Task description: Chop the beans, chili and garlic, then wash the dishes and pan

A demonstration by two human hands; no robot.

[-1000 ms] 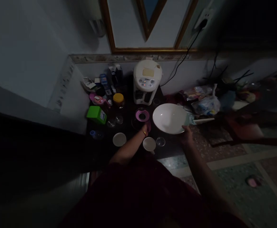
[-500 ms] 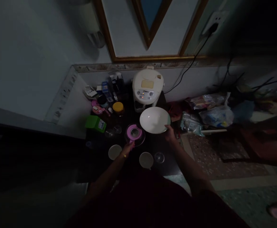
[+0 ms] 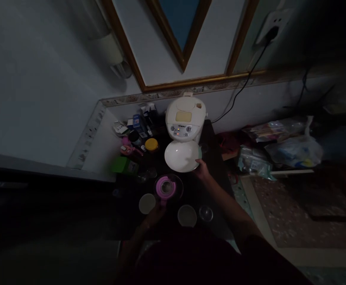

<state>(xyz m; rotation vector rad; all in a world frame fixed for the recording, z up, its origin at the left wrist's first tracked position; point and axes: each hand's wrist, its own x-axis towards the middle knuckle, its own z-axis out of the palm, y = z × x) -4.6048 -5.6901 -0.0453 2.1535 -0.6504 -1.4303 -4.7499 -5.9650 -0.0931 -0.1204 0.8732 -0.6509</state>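
Observation:
A large white bowl (image 3: pixel 181 156) is in my right hand (image 3: pixel 202 169), which is closed on its right rim, thumb on the upper edge. The bowl is at the front of a white electric hot-water dispenser (image 3: pixel 185 114), below its control panel, and hides the lower part of it. My left hand (image 3: pixel 158 212) is dim but closed around the handle of a teapot (image 3: pixel 166 187) with a pink top and a round metal strainer. Two small pale bowls (image 3: pixel 147 204) (image 3: pixel 187 216) rest nearer me on the dark table, and a small clear glass bowl (image 3: pixel 206 213) sits beside the right one.
Left on the table are a yellow-lidded jar (image 3: pixel 151 144), a green box (image 3: pixel 124 165), clear glasses (image 3: pixel 151 172) and several small boxes. A black power cord (image 3: pixel 238 95) runs to a wall socket. Plastic bags (image 3: pixel 294 150) lie on a low shelf to the right.
My right hand has moved the white bowl left and closer to the dispenser's front. My left hand stays at the teapot handle. The camera view has shifted a little.

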